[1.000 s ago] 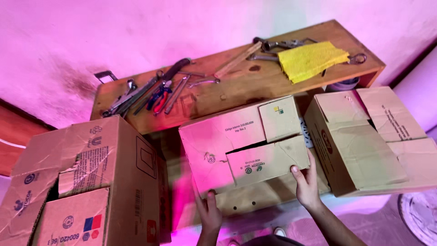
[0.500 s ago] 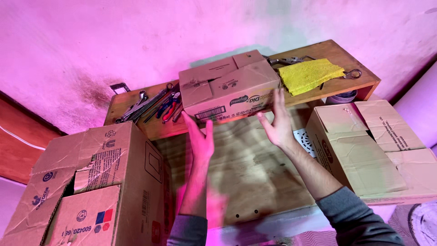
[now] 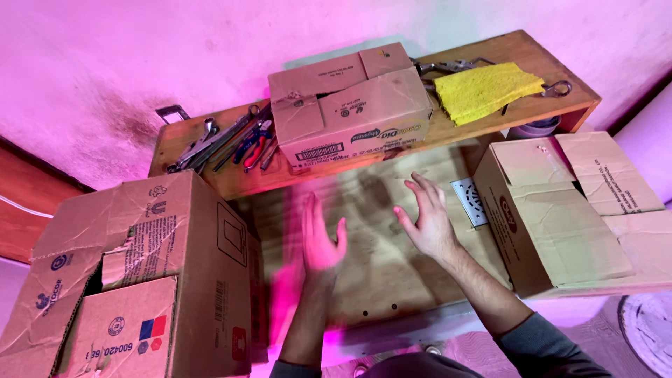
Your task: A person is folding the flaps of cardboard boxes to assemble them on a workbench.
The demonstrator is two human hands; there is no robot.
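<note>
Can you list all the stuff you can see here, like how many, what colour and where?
small box: one, brown cardboard, on the wooden shelf.
shelf: one, wooden, against the wall.
hand tools: several, metal, some with red or blue grips, left end of shelf.
cloth: one, yellow, right end of shelf.
big box: one, brown, left, flaps open.
side box: one, brown, right, flaps open.
left hand: open, empty, below the shelf.
right hand: open, empty, below the shelf.

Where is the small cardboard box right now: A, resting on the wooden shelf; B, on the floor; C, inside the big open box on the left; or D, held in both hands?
A: the small cardboard box rests on the wooden shelf, with the left hand and right hand empty below it.
</note>
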